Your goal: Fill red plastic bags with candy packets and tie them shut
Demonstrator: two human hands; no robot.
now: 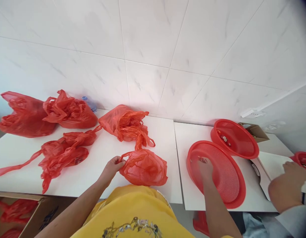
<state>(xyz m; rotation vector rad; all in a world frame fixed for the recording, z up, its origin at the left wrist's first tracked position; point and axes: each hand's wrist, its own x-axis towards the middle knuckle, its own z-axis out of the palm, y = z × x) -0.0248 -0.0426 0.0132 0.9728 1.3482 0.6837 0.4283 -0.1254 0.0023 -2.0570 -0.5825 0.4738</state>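
My left hand point(115, 165) pinches the rim of a red plastic bag point(145, 170), which lies with its mouth spread apart at the table's front edge. To the right, my right hand point(206, 168) reaches into a red mesh basket point(232, 178). A small shiny dark item point(202, 160) shows at its fingertips, too small to name. Blur smears those fingers, so their grip is unclear. Beyond the spread bag sits a fuller, crumpled red plastic bag point(125, 124) with loose handles.
Several red bags point(29, 114) crowd the left, near a plastic bottle point(90, 104). A red basin point(237, 137) with small items stands behind the basket, by a cardboard box point(254, 132). A co-worker's hand point(289, 185) is at right. A carton point(41, 215) holds red bags.
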